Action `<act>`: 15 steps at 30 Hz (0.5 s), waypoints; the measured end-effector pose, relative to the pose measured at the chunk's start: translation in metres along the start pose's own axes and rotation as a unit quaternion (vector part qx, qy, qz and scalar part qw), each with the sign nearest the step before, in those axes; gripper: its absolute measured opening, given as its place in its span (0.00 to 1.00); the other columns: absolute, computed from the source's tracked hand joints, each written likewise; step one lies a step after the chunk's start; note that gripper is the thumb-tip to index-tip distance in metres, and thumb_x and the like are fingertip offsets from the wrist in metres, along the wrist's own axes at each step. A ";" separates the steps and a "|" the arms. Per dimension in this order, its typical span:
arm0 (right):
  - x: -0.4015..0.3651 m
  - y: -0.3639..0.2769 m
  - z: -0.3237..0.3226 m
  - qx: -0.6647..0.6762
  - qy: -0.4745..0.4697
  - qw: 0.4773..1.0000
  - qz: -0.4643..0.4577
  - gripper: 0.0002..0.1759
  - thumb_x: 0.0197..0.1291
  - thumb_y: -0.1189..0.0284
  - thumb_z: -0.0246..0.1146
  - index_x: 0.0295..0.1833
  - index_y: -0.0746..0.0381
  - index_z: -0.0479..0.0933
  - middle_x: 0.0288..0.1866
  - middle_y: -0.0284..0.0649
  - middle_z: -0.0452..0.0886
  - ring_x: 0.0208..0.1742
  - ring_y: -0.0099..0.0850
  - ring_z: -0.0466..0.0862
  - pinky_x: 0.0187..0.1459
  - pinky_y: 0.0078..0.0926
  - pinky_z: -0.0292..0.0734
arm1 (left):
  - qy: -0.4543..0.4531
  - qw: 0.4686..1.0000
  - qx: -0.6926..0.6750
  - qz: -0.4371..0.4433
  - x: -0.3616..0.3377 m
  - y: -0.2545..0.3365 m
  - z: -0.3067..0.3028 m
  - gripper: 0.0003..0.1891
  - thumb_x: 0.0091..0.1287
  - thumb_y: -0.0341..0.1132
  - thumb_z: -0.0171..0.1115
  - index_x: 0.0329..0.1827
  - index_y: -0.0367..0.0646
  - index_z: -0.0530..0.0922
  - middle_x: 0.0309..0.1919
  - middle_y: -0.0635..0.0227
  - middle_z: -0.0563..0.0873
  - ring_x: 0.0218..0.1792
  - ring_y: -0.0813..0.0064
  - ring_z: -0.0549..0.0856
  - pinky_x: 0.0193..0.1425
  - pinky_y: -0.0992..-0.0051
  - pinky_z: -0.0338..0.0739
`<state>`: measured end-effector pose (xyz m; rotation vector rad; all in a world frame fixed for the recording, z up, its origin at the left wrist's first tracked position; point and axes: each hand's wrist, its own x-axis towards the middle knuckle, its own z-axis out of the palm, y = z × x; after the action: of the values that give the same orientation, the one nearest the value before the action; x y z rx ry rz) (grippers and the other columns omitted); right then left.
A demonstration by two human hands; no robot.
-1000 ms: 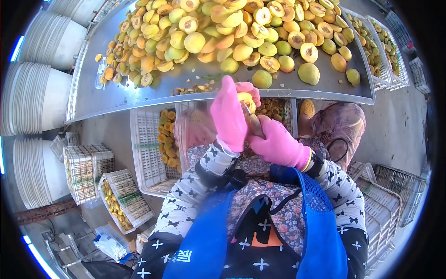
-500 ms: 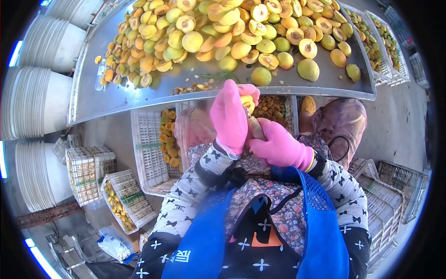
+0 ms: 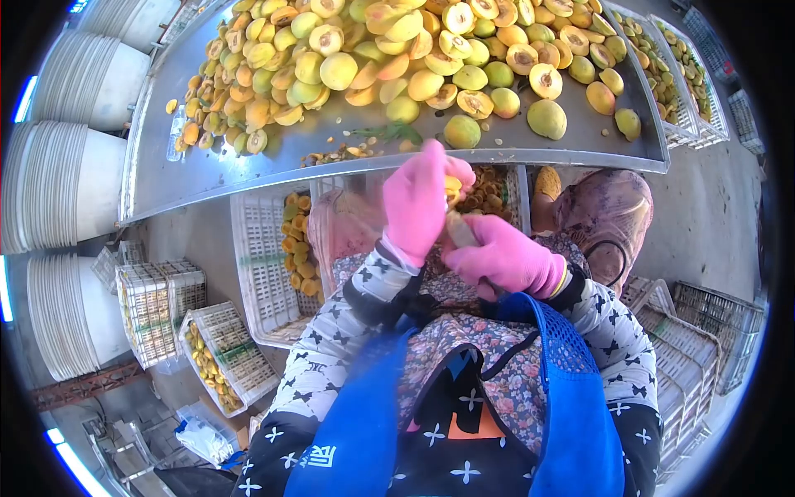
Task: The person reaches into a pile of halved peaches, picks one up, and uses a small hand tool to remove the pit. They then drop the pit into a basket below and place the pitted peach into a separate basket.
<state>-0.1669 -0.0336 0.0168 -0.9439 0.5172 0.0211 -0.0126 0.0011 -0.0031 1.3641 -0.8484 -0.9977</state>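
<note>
My left hand (image 3: pixel 414 205), in a pink glove, is closed around a yellow peach half (image 3: pixel 452 190) just below the metal table's near edge. My pink-gloved right hand (image 3: pixel 512 257) grips a small pitting tool by its greyish handle (image 3: pixel 460 231). The tool's tip meets the fruit, and the fingers partly hide it. On the metal table (image 3: pixel 273 170) lies a big heap of peaches (image 3: pixel 339 72), many halved with brown pits showing. Loose pits (image 3: pixel 339 155) and a green leaf (image 3: pixel 397 132) sit near the table's edge.
Below the table, a white crate (image 3: pixel 269 282) holds hollowed fruit halves (image 3: pixel 303 248); more brown pieces (image 3: pixel 489 186) lie beneath my hands. Stacked white tubs (image 3: pixel 79 186) stand at left. Several crates (image 3: pixel 236 360) flank both sides. A clear bottle (image 3: pixel 176 137) lies on the table.
Both hands stay together and shift slightly; my left hand has turned and moved a little right with the peach half. The tool's metal end now shows less.
</note>
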 end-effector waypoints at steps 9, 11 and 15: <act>-0.004 0.010 -0.016 0.060 -0.060 0.996 -0.016 0.09 0.61 0.73 0.64 0.42 0.67 0.77 0.21 0.33 0.76 0.17 0.22 0.74 0.20 0.20 0.66 | -0.017 0.947 -0.247 -0.205 0.003 0.017 0.004 0.29 0.80 0.55 0.44 0.39 0.37 0.80 0.34 0.56 0.87 0.32 0.66 0.86 0.39 0.69 0.84; -0.007 0.016 -0.020 0.065 -0.078 0.995 -0.009 0.07 0.62 0.72 0.64 0.41 0.64 0.77 0.26 0.33 0.78 0.20 0.21 0.76 0.23 0.18 0.68 | 0.028 0.955 -0.233 -0.179 0.005 0.007 -0.006 0.28 0.80 0.55 0.44 0.39 0.37 0.80 0.34 0.56 0.87 0.32 0.66 0.87 0.39 0.69 0.84; -0.002 0.030 -0.028 -0.327 -0.021 0.942 -0.071 0.10 0.62 0.69 0.64 0.42 0.64 0.75 0.27 0.42 0.80 0.28 0.34 0.83 0.33 0.35 0.78 | -0.008 0.999 0.026 0.041 -0.006 -0.006 -0.061 0.23 0.80 0.50 0.50 0.43 0.35 0.82 0.35 0.62 0.88 0.32 0.69 0.87 0.40 0.73 0.83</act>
<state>-0.1875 -0.0371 -0.0181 -1.6268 0.4044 0.0861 0.0413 0.0300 -0.0118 1.3550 -0.9405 -0.9312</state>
